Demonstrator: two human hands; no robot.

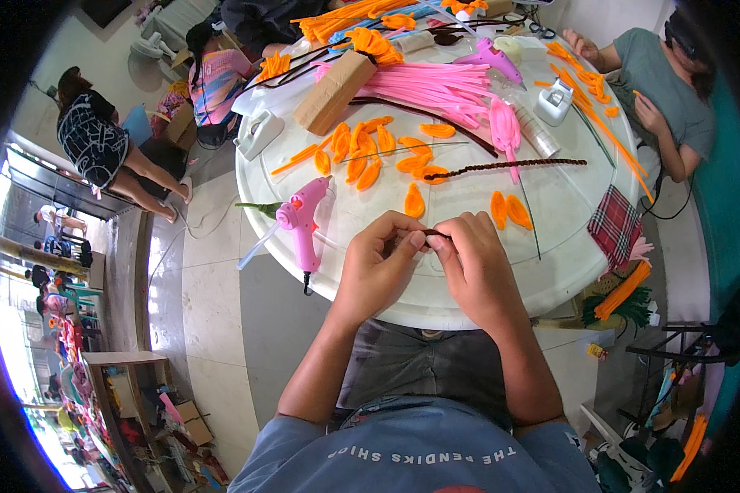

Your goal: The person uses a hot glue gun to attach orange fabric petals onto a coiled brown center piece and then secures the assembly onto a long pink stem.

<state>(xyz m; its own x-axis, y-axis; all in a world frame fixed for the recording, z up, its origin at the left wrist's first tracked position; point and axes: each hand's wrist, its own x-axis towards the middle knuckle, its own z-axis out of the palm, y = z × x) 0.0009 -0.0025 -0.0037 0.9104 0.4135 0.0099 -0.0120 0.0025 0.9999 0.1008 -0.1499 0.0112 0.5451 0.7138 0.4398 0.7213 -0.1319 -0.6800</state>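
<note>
Close to the near edge of the round white table (370, 297), my left hand (376, 267) and my right hand (481, 267) meet fingertip to fingertip. Both pinch a short dark brown fuzzy pipe cleaner (438, 234), mostly covered by my fingers. Just beyond them lies a single orange fuzzy petal (414, 201), with two more orange petals (511, 210) to the right. A twisted dark brown pipe cleaner (510, 168) stretches across the table past my right hand. Left of my left hand rests a pink glue gun (302, 215) with a clear glue stick in its back.
Several orange petals (358, 164) are scattered mid-table. Behind them are a brown block (335, 92), pink pipe cleaners (436, 86), a pink fuzzy flower (506, 127), a tape dispenser (554, 102) and a second glue gun (492, 57). A person (666, 99) sits at the right, handling an orange piece.
</note>
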